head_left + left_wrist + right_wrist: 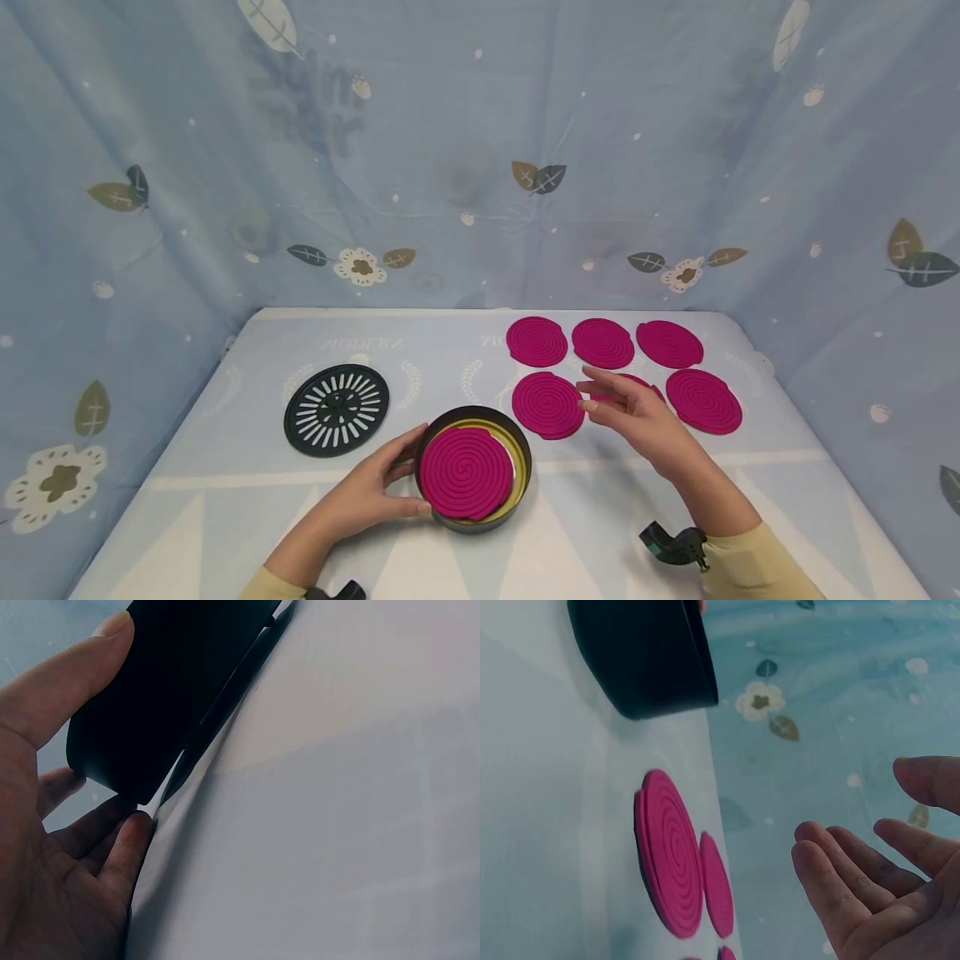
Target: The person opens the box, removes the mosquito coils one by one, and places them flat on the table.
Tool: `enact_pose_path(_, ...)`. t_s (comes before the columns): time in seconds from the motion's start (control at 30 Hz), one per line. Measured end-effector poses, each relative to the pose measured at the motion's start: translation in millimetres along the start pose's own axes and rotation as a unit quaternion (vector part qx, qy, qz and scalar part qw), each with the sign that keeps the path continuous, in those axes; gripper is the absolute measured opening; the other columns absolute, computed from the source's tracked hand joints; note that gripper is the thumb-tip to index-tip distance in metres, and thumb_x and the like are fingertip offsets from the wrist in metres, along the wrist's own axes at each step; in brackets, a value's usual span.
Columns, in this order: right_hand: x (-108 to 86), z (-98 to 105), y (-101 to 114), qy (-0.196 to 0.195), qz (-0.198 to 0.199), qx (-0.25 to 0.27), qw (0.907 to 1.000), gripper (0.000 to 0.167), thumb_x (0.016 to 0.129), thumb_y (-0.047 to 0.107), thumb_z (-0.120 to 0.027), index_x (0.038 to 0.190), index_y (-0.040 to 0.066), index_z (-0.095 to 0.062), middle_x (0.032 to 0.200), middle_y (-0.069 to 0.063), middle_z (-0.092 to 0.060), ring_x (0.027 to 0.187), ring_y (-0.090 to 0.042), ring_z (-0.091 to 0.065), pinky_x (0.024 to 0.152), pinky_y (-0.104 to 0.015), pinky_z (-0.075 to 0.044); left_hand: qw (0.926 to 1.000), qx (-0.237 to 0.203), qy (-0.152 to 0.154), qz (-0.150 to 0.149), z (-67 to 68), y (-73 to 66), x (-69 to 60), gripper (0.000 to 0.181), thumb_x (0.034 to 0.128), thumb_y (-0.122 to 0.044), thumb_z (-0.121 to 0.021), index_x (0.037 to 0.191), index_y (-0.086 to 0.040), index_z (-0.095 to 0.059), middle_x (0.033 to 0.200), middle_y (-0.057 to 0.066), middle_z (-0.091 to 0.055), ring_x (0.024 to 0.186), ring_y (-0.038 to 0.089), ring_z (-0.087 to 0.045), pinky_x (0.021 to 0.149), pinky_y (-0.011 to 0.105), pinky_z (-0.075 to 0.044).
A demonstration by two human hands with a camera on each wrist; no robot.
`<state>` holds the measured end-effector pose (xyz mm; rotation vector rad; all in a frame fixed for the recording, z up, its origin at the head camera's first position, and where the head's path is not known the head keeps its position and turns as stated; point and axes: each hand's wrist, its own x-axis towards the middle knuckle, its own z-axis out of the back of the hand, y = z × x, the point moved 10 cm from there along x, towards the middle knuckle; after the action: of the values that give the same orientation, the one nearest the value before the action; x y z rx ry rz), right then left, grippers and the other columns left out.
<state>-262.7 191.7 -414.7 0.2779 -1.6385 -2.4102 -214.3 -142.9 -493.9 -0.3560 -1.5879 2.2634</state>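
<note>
My left hand (367,492) grips the side of a round black container (480,527) with a yellow inside. Its thumb is at the near side and its fingers at the far side; the left wrist view shows the dark wall (172,682) between them. A magenta spiral coaster (465,472) lies in the container, covering most of the bottom. My right hand (633,412) hovers with spread fingers, holding nothing, and partly hides one magenta coaster (651,386). Just left of its fingertips lies another coaster (547,406). The right wrist view shows the fingers apart from the coasters.
Several more magenta coasters lie in two rows at the back right, among them a far-left one (536,342) and a near-right one (703,402). A black slotted disc (303,417) lies flat at the left. Patterned blue cloth (465,150) surrounds the pale table (600,542).
</note>
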Motion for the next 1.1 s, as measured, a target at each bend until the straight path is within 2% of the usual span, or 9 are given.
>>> enact_pose_path(0.2, 7.6, -22, 3, 0.033, -0.001, -0.024, 0.9992, 0.057, 0.092, 0.031, -0.072, 0.145, 0.023, -0.051, 0.135, -0.009, -0.059, 0.118, -0.025, -0.059, 0.093, -0.034, -0.058, 0.9999, -0.012, 0.008, 0.003, -7.3, 1.3, 2.4, 0.106, 0.0679, -0.03, -0.092, 0.155, -0.023, -0.032, 0.151, -0.003, -0.041, 0.137, 0.014, -0.041, 0.111, 0.025, -0.041)
enact_pose_path(0.4, 12.9, -48, 10, 0.066, 0.007, -0.031, 0.9974, 0.056, 0.092, 0.032, -0.072, 0.143, 0.022, -0.053, 0.139, -0.001, -0.056, 0.117, -0.022, -0.06, 0.09, -0.032, -0.059, 0.9998, -0.014, 0.012, 0.008, -11.8, 2.5, 3.6, 0.107, 0.0678, -0.03, -0.092, 0.155, -0.023, -0.032, 0.151, -0.004, -0.041, 0.138, 0.015, -0.04, 0.111, 0.025, -0.041)
enact_pose_path(0.67, 20.9, -93, 33, 0.134, 0.062, -0.027, 0.9886, 0.051, 0.094, 0.028, -0.07, 0.142, 0.022, -0.054, 0.133, -0.007, -0.059, 0.113, -0.017, -0.062, 0.09, -0.028, -0.059, 0.9999, -0.01, 0.008, 0.007, -8.9, 4.2, 1.3, 0.106, 0.0677, -0.031, -0.092, 0.155, -0.026, -0.033, 0.151, -0.004, -0.041, 0.138, 0.016, -0.04, 0.111, 0.025, -0.041)
enact_pose_path(0.83, 24.2, -116, 37, 0.17, 0.063, -0.036, 0.9827, 0.051, 0.094, 0.03, -0.069, 0.142, 0.023, -0.054, 0.131, -0.009, -0.061, 0.112, -0.016, -0.063, 0.089, -0.026, -0.059, 0.9998, -0.015, 0.009, 0.0, -7.1, 2.2, 0.6, 0.105, 0.0687, -0.029, -0.092, 0.155, -0.024, -0.032, 0.152, -0.001, -0.041, 0.138, 0.017, -0.04, 0.112, 0.026, -0.041)
enact_pose_path(1.1, 30.9, -136, 38, 0.207, 0.069, -0.067, 0.9735, 0.057, 0.094, 0.032, -0.069, 0.145, 0.016, -0.05, 0.135, -0.008, -0.058, 0.121, -0.022, -0.059, 0.097, -0.03, -0.055, 0.9999, -0.01, 0.006, -0.007, -1.8, -1.1, -0.2, 0.104, 0.0697, -0.027, -0.092, 0.155, -0.024, -0.032, 0.152, -0.002, -0.041, 0.138, 0.017, -0.04, 0.111, 0.027, -0.041)
